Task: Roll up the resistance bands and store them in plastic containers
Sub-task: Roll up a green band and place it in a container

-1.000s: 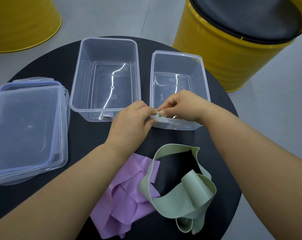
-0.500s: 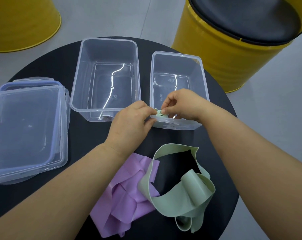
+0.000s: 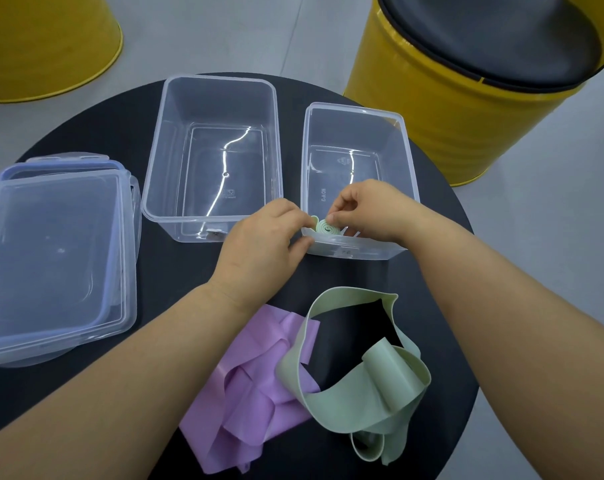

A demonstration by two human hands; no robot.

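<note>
Standing on grey floor [image 3: 224, 36] beside a yellow drum stool [image 3: 432, 98], the round black table [image 3: 113, 133] bears a small clear container [image 3: 356, 133]. Over its near rim, left hand [image 3: 262, 244] and right hand [image 3: 369, 209] pinch a rolled green resistance band [image 3: 326, 228].

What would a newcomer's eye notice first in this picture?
The left hand and the right hand pinch a small green roll at the near rim of the smaller container. Nearer the person, a loose green band and a crumpled purple band lie on the black table.
</note>
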